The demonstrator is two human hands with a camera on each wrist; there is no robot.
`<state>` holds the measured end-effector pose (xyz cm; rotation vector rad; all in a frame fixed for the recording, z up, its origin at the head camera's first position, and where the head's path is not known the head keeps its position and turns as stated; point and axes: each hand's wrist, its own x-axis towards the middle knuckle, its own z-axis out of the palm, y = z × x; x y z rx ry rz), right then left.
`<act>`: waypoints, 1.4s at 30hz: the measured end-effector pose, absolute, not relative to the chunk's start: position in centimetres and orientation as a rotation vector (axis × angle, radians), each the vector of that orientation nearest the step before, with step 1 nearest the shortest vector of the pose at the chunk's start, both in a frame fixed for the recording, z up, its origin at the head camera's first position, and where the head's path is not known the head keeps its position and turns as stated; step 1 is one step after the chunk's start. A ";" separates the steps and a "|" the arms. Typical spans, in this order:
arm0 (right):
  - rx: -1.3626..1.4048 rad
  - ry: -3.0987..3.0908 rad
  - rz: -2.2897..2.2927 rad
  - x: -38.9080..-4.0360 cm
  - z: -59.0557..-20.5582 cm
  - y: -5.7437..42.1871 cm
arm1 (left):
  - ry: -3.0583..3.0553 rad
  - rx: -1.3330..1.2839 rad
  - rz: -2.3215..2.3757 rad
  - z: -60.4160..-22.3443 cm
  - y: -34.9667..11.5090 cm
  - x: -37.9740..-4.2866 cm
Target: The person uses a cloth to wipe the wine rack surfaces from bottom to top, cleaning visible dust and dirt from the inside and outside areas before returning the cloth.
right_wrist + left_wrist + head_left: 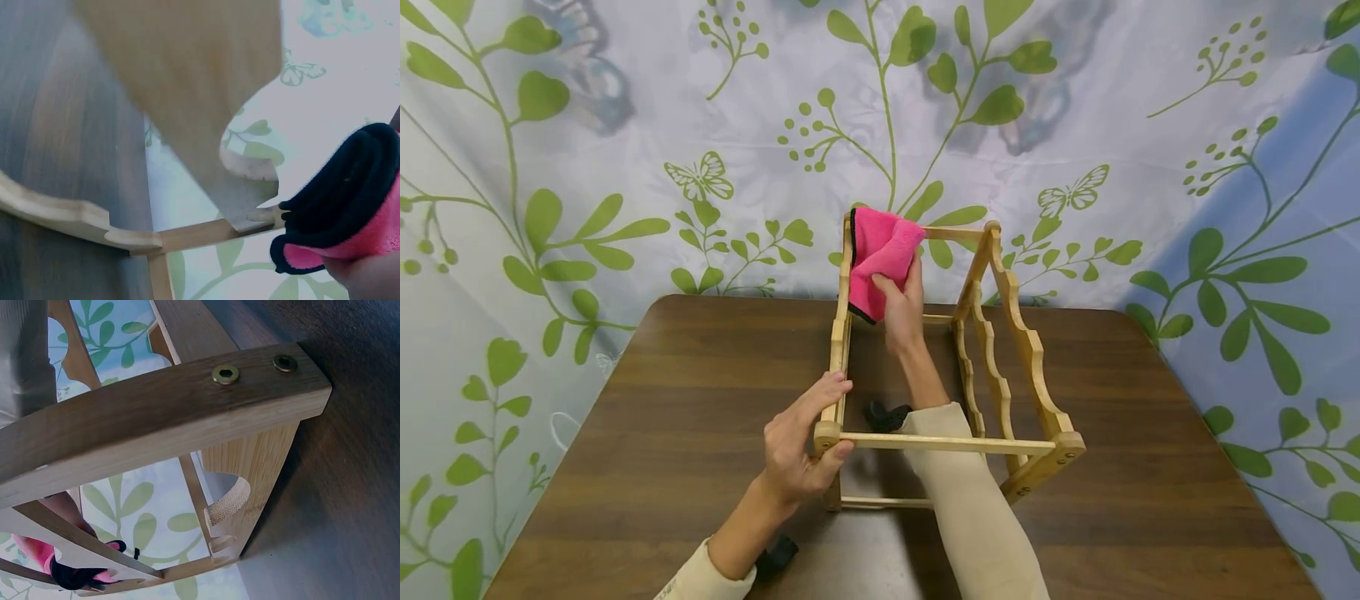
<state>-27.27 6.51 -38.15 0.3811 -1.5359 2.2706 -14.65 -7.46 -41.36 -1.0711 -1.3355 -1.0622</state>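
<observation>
A wooden rack [951, 445] with scalloped rails stands on the table. At its near left corner my left hand [793, 437] grips the frame, thumb on the near side and fingers over the left rail. My right hand [904, 308] reaches through the top of the rack and holds a pink cloth [883, 250] with black edging against the far part of the left rail. In the right wrist view the folded cloth [340, 194] sits beside a wooden rail [187, 81]. The left wrist view shows the rack's near post [150, 419] with brass bolts; my left hand is out of that view.
The brown wooden table [700, 400] carries the rack. Behind it hangs a fabric backdrop [760, 125] with green leaves and butterflies. Black wrist straps [886, 415] sit around both sleeves. My right sleeve [977, 508] passes under the rack's near top bar.
</observation>
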 end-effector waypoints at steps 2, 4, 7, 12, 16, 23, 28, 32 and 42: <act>0.509 -1.497 2.386 -27.4 -37.8 6.3 | -1.340 -1.082 -1.066 -41.3 -7.5 -14.7; 0.597 -1.494 2.474 -27.6 -37.8 6.3 | -1.344 -1.091 -1.067 -41.4 -7.6 -14.8; 0.660 -1.545 2.549 -27.8 -37.7 6.1 | -1.346 -1.100 -1.071 -41.4 -7.6 -14.8; 0.631 -1.620 2.593 -28.1 -37.5 5.8 | -1.351 -1.111 -1.077 -41.4 -7.7 -14.9; 0.601 -1.655 2.620 -28.1 -37.4 6.0 | -1.346 -1.125 -1.093 -41.4 -7.7 -15.0; 0.612 -1.801 2.565 -26.9 -37.1 6.2 | -1.333 -1.130 -1.112 -41.2 -7.7 -15.0; 0.675 -1.823 2.514 -25.4 -37.3 6.4 | -1.325 -1.116 -1.112 -41.3 -7.5 -15.0; 0.769 -1.760 2.548 -23.9 -37.7 6.2 | -1.326 -1.108 -1.121 -41.4 -7.5 -15.0; 0.966 -1.798 2.326 -20.7 -38.4 7.1 | -1.316 -1.075 -1.148 -41.6 -7.2 -14.9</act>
